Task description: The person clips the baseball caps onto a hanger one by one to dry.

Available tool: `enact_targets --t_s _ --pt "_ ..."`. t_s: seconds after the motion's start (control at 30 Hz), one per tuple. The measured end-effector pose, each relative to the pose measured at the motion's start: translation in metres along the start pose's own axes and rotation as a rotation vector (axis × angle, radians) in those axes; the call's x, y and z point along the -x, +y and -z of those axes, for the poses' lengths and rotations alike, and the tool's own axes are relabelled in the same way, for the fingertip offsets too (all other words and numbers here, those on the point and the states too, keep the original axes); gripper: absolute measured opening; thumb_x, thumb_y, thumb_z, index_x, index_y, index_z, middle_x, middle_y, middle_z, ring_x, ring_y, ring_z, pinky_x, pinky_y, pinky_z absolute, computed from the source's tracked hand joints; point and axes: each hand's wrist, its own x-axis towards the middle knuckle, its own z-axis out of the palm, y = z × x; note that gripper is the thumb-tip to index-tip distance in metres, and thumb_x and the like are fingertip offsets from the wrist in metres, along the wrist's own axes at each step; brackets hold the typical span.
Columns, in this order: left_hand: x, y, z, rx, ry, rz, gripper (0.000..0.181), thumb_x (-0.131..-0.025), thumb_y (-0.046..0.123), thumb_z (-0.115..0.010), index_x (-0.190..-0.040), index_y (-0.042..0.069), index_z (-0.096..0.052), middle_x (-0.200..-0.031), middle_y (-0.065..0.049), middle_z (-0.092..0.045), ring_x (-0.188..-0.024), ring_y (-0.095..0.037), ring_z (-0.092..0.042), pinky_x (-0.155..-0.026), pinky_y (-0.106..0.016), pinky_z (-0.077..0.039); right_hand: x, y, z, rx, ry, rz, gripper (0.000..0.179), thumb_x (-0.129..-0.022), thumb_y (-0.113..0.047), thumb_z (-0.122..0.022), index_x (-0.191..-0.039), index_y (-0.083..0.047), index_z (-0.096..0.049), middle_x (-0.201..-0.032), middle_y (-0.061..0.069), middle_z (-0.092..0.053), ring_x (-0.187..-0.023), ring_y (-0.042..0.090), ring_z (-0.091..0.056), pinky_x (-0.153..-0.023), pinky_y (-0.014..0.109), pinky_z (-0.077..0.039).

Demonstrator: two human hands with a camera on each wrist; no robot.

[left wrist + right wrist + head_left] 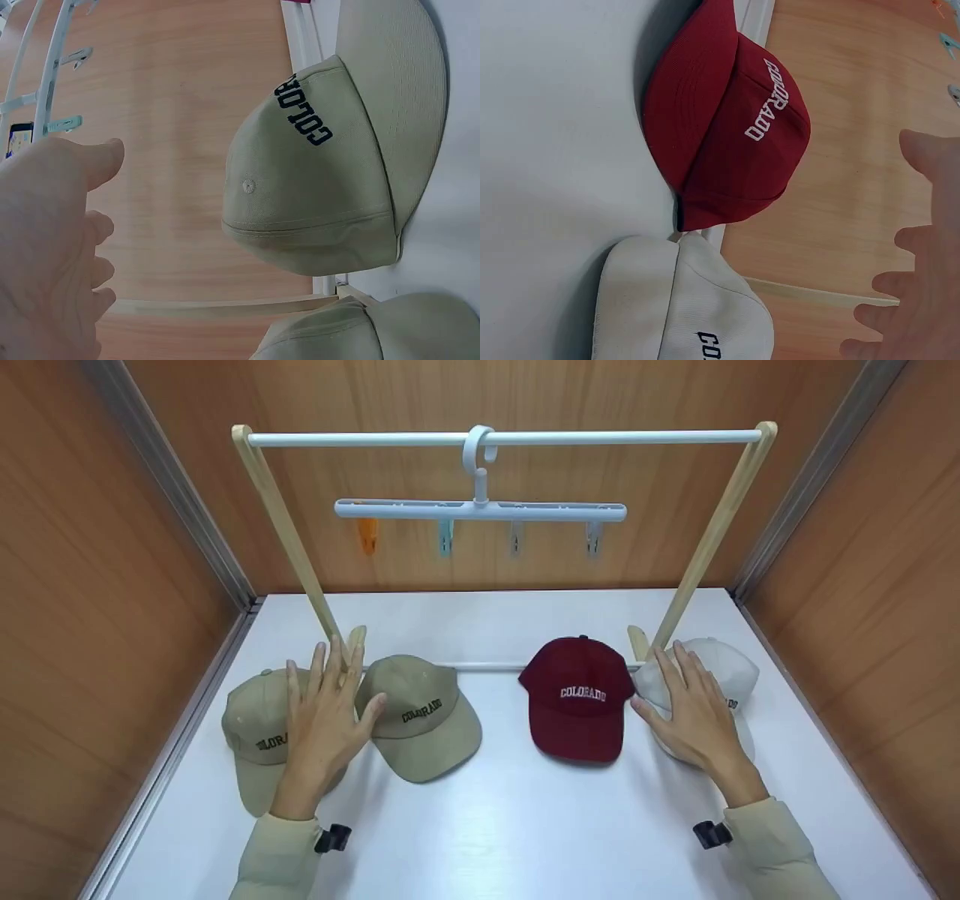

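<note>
Fingers spread, my left hand (324, 727) hovers over the gap between two khaki baseball caps, the left one (251, 716) partly hidden behind it and the right one (420, 712) in fuller sight. My right hand (694, 716), also spread and holding nothing, overlaps a white cap (731, 671) in the head view. Just left of that hand lies a dark red cap (742, 127) lettered COLORADO. In the left wrist view, the nearer khaki cap (315, 165) sits beyond the thumb, well apart from the fingers.
Behind the caps stands a rack with wooden legs (289, 532) and a white top bar (600, 437). A pale blue hanger (480, 511) hooks over that bar, carrying an orange clip (367, 536), a teal clip (445, 538) and two greyish ones. Wood-grained panels (862, 607) enclose the white table (480, 825).
</note>
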Motion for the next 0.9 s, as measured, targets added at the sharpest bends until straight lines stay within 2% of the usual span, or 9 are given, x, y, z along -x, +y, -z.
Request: enact_targets --t_s 0.2,0.57,0.73,0.9 --pt "-0.006 0.003 -0.002 0.026 -0.024 0.004 0.082 -0.105 0.052 -0.057 -0.169 0.013 -0.026 -0.176 -0.019 -0.014 -0.163 -0.041 -0.009 -0.127 -0.061 0.012 -0.005 -0.001 0.0 -0.016 -0.037 -0.013 0.087 -0.103 -0.056 -0.061 -0.169 -0.013 -0.026 -0.174 0.023 -0.018 -0.159 0.049 -0.017 -0.124 0.069 -0.016" --pt "-0.016 0.014 -0.011 0.076 -0.037 -0.006 0.079 -0.106 0.052 -0.054 -0.169 0.013 -0.028 -0.178 -0.014 -0.012 -0.164 -0.037 -0.006 -0.128 -0.061 0.008 -0.012 0.0 0.003 -0.037 -0.065 -0.044 0.09 -0.103 -0.062 -0.057 -0.17 -0.016 -0.022 -0.175 0.022 -0.017 -0.158 0.051 -0.017 -0.12 0.076 -0.018" --pt "-0.021 0.018 -0.012 0.11 -0.037 -0.016 0.078 -0.106 0.051 -0.054 -0.169 0.012 -0.028 -0.177 -0.016 -0.013 -0.164 -0.036 -0.007 -0.129 -0.059 0.005 -0.016 0.003 0.002 -0.063 -0.06 -0.039 0.088 -0.103 -0.062 -0.058 -0.171 -0.019 -0.022 -0.175 0.02 -0.019 -0.158 0.05 -0.021 -0.118 0.076 -0.023" --pt "-0.026 0.024 -0.015 0.104 -0.042 -0.033 0.078 -0.107 0.052 -0.052 -0.168 0.011 -0.028 -0.176 -0.018 -0.016 -0.164 -0.036 -0.008 -0.129 -0.06 0.0 -0.019 0.004 0.003 -0.078 -0.079 -0.044 0.088 -0.103 -0.063 -0.056 -0.171 -0.021 -0.02 -0.175 0.02 -0.018 -0.158 0.049 -0.02 -0.118 0.076 -0.024"
